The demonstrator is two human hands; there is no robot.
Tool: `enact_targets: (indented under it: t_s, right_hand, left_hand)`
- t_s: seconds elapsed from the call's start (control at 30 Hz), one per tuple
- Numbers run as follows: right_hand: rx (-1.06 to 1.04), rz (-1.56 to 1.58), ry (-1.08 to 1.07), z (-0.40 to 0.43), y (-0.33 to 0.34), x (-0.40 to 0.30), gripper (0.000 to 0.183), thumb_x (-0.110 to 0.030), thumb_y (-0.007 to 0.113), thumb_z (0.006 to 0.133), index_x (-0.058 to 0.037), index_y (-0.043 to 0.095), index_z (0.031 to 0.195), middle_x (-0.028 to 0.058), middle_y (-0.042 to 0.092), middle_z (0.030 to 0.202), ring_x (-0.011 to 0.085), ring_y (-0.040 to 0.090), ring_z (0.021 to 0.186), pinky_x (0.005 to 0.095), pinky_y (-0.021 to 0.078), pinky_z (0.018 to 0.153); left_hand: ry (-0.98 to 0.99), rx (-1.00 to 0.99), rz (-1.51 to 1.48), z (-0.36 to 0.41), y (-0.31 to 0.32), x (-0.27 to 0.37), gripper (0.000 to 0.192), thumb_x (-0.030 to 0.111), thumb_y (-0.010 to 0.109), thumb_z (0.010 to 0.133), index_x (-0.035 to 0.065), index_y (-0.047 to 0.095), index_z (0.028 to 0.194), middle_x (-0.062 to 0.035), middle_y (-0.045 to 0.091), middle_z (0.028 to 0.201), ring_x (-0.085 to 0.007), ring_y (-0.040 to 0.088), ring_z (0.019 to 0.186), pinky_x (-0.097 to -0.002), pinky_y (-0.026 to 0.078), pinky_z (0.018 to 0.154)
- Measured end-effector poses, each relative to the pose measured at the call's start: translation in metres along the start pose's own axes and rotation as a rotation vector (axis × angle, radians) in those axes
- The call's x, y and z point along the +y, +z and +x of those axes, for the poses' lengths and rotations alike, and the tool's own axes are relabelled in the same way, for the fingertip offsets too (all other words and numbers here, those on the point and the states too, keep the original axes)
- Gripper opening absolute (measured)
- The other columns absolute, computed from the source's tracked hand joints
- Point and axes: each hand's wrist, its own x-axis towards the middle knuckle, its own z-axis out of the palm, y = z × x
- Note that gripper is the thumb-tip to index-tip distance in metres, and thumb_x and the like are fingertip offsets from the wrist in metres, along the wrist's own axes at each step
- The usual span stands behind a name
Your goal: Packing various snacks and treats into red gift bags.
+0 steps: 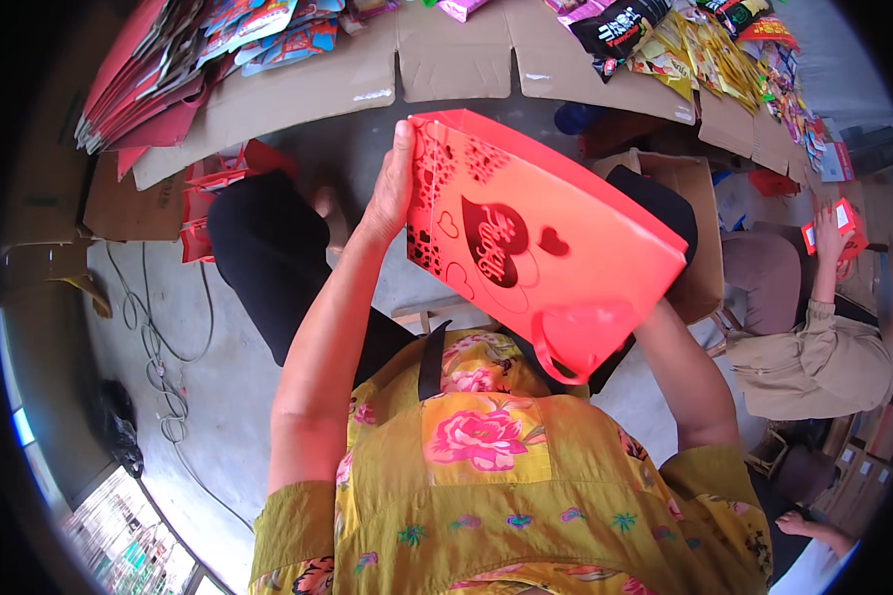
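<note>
A red paper gift bag (pixel 565 230) is tilted in front of my chest. Dark hearts and lettering are printed on its face, and a red ribbon handle (pixel 558 357) hangs from its near edge. My left hand (pixel 394 178) grips the bag's left end, with the thumb up at the top corner. On the other side, my right forearm (pixel 688 364) runs up behind the lower right corner of the bag. The bag hides my right hand, so its hold cannot be seen.
Cardboard flaps (pixel 454 67) edge the surface ahead. It carries stacked flat red bags (pixel 141 82), blue-and-red packets (pixel 283 37) and yellow snack packets (pixel 692 56). An open carton (pixel 703 223) stands at my right knee. A co-worker's hand (pixel 826 238) holds a red box. Cables (pixel 156 349) lie leftward.
</note>
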Motion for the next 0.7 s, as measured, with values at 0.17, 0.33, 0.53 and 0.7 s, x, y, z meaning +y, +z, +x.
enact_targets:
  t_s: [0.17,0.33,0.53,0.7]
  right_hand:
    - [0.088,0.096,-0.166,-0.047,-0.032,-0.024,0.029,0.0,0.058,0.09,0.0013,0.059,0.119,0.0135,0.063,0.114,0.0165,0.061,0.1,0.0305,0.0506,0.085]
    - [0.542,-0.367,-0.445,-0.047,-0.034,-0.024,0.056,-0.002,0.068,0.08,-0.0007,0.051,0.133,0.0169,0.055,0.131,0.0261,0.057,0.116,0.0346,0.0472,0.092]
    - [0.328,0.089,-0.082,-0.026,-0.008,0.008,0.034,-0.007,0.052,0.093,0.0077,0.047,0.123,0.018,0.059,0.069,0.018,0.062,0.062,0.0345,0.0482,0.062]
    - [0.264,-0.053,-0.02,0.024,0.015,0.041,0.022,-0.01,0.048,0.092,0.0069,0.051,0.105,0.0248,0.059,0.069,0.0381,0.062,0.064,0.0453,0.0469,0.063]
  left_hand:
    - [-0.238,-0.033,-0.399,0.009,0.0,-0.033,0.084,0.073,0.023,0.093,0.0046,0.047,0.136,-0.0113,0.059,0.128,-0.022,0.061,0.113,-0.0367,0.05,0.098]
    - [-0.319,-0.101,-0.491,0.007,0.001,-0.042,0.081,0.071,0.022,0.093,0.0085,0.043,0.141,-0.0119,0.055,0.135,-0.0273,0.055,0.122,-0.0428,0.046,0.104]
    - [-0.332,-0.006,-0.221,0.015,-0.023,-0.073,0.073,0.066,0.033,0.096,0.0086,0.044,0.14,-0.0104,0.056,0.133,-0.0252,0.057,0.118,-0.0396,0.046,0.098]
    - [-0.142,0.378,0.266,-0.002,-0.018,-0.037,0.076,0.062,0.05,0.092,0.0028,0.047,0.139,-0.0123,0.055,0.13,-0.022,0.056,0.111,-0.0387,0.045,0.089]
